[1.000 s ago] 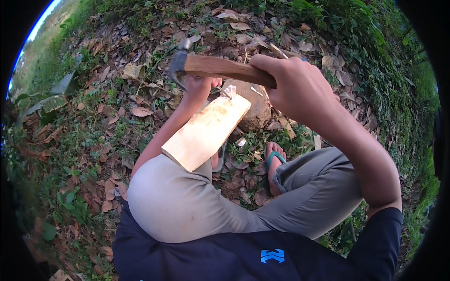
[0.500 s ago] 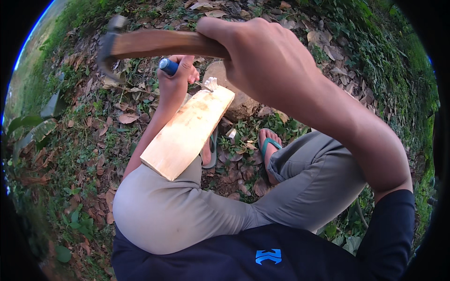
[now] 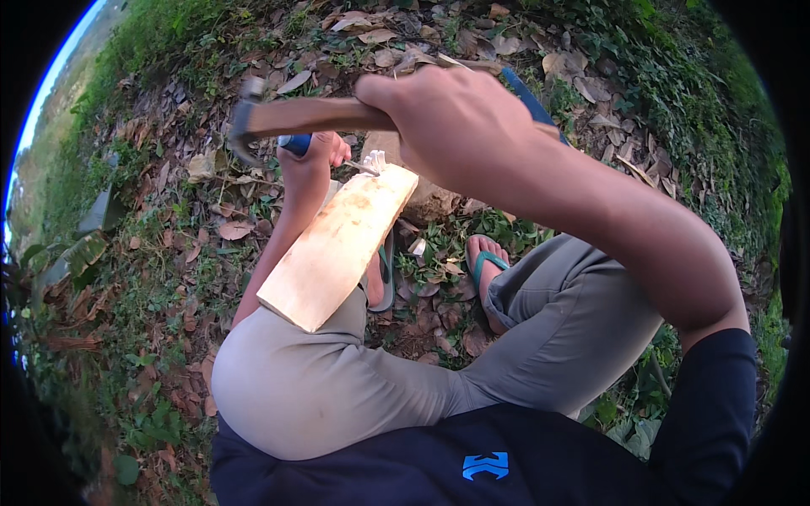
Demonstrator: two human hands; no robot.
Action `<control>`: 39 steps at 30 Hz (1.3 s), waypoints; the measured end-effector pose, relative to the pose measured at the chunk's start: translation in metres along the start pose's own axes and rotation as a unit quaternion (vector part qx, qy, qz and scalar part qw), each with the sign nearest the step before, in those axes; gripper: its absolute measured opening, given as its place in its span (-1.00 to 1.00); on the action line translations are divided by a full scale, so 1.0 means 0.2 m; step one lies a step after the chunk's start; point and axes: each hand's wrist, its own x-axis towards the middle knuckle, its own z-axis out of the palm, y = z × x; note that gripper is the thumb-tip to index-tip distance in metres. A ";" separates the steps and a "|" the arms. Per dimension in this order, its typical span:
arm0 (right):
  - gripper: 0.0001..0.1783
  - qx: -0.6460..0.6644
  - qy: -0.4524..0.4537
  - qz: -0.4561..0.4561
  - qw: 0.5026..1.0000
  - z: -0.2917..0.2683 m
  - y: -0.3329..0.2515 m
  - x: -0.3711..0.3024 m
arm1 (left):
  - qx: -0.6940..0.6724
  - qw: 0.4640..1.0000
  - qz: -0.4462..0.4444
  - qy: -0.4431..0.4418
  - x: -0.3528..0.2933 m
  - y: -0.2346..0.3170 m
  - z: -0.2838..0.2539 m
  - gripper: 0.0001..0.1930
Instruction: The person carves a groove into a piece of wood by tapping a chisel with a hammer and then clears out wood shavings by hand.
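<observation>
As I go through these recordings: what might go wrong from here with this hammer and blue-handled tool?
The hammer in the right hand could miss the blue-handled tool and hit the left hand, which grips it just below its end.

The board seems propped on the stone and left thigh, neither hand visibly gripping it, so it might shift.

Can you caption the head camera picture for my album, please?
Right hand holding a hammer, left hand holding a chisel at the end of a board.
</observation>
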 end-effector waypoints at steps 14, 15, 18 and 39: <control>-0.81 -0.021 0.019 -0.031 0.999 0.02 0.05 -0.05 | 0.033 0.999 -0.022 0.023 0.02 -0.03 0.05 -0.78; -0.81 -0.023 0.011 -0.026 0.999 0.00 0.01 -0.05 | 0.036 0.999 0.026 -0.016 0.00 -0.03 0.02 -0.79; -0.80 -0.012 0.045 -0.032 0.998 -0.05 -0.06 -0.02 | 0.030 1.000 -0.002 0.008 0.04 -0.03 -0.07 -0.86; -0.73 0.343 0.021 0.025 0.939 -0.17 -0.13 -0.07 | 0.081 0.995 -0.015 0.053 -0.01 0.07 0.04 -0.72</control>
